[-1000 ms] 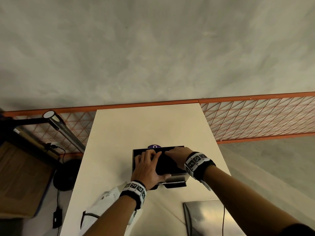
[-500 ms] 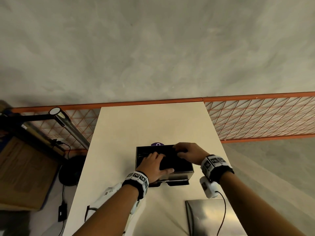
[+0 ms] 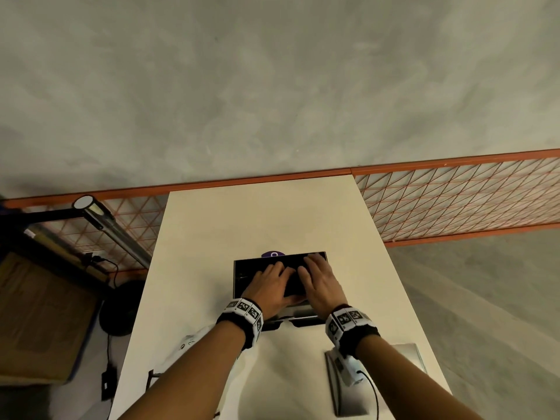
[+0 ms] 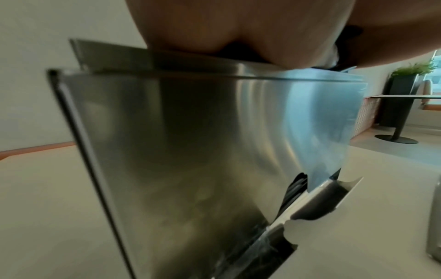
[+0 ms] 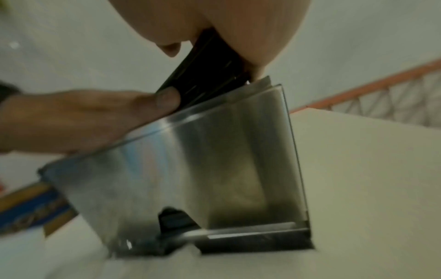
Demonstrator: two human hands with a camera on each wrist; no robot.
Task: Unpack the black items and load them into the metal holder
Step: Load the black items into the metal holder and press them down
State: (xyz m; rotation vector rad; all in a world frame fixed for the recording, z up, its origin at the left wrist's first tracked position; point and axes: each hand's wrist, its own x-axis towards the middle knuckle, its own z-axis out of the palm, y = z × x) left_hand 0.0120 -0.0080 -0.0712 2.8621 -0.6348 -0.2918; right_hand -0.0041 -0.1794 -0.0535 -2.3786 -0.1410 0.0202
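Note:
A brushed metal holder (image 3: 235,278) stands upright in the middle of the pale table (image 3: 257,219). A stack of black items (image 3: 292,287) sits in its open top, tilted and poking above the rim in the right wrist view (image 5: 207,75). My left hand (image 3: 266,286) lies over the stack's left part with straight fingers, and its thumb (image 5: 167,100) touches the near face. My right hand (image 3: 321,283) covers the right part. It holds the stack between thumb and fingers. Black items also show through the slot at the holder's base (image 4: 296,190).
A purple object (image 3: 272,254) peeks out behind the holder. A white plastic wrapper (image 3: 194,344) lies by my left forearm, and a flat metal piece (image 3: 406,356) under my right forearm. A desk lamp (image 3: 91,207) and an orange mesh fence (image 3: 454,201) border the table.
My right hand has come back from the holder's far edge and settled on top of the black stack beside the left hand. The left hand has stayed on the stack.

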